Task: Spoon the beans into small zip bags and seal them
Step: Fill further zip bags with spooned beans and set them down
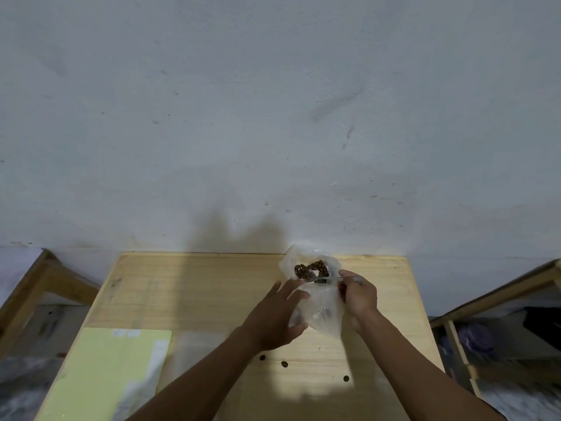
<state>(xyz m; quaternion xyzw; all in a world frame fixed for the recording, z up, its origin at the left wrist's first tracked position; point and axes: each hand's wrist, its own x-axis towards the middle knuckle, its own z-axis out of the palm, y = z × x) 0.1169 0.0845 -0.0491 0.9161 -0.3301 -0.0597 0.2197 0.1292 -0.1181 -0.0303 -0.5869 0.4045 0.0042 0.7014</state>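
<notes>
Pale, scuffed wall stands behind a light wooden desk (pixel 212 299) whose grain shows plainly, with a flat yellow-green sheet (pixel 106 375) at its near left and three stray beans (pixel 284 364) near the front edge. Toward the far right edge a larger thin, crinkled clear bag (pixel 312 259) of brown beans sits open-mouthed. Just in front of it the left hand (pixel 279 317), fingers spread and nearly straight, steadies a limp small zip bag (pixel 321 314), probably to keep its mouth up, while the right hand (pixel 358 296) pinches a slim metal spoon (pixel 326 280) at that mouth.
</notes>
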